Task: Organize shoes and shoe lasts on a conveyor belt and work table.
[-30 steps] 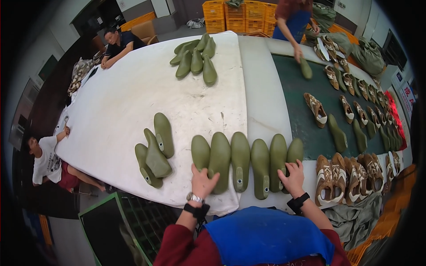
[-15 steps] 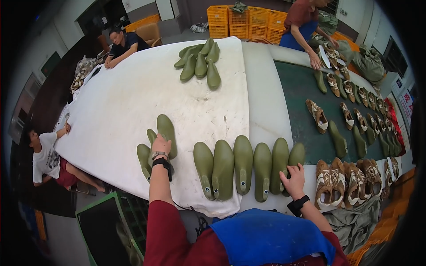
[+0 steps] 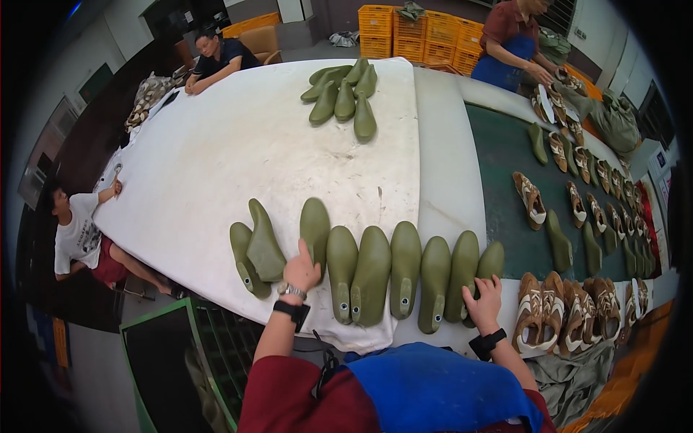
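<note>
My left hand (image 3: pixel 302 272) is closed around the near end of a green shoe last (image 3: pixel 315 222), its index finger stretched along the side. Just left of it, two more green lasts stand together, a tilted last (image 3: pixel 266 249) against an outer last (image 3: pixel 245 256). To the right runs a row of several upright lasts, among them a wide last (image 3: pixel 369 270). At the row's right end, my right hand (image 3: pixel 485 299) grips the lower part of the end last (image 3: pixel 492 258), fingertips beside the neighbouring last (image 3: pixel 463 270).
More lasts (image 3: pixel 345 105) cluster at the far end of the white-covered table (image 3: pixel 216 144). Brown-and-white shoes (image 3: pixel 530 200) and lasts line the green surface (image 3: pixel 498 159) at right. A co-worker (image 3: pixel 516 43) handles shoes at far right. Two people sit along the left side. Orange crates (image 3: pixel 410 32) stand behind.
My left hand has moved right with one last, bringing it beside the row and away from the two at left. My right hand stays at the row's end. The co-worker's hands have lifted toward the shoes.
</note>
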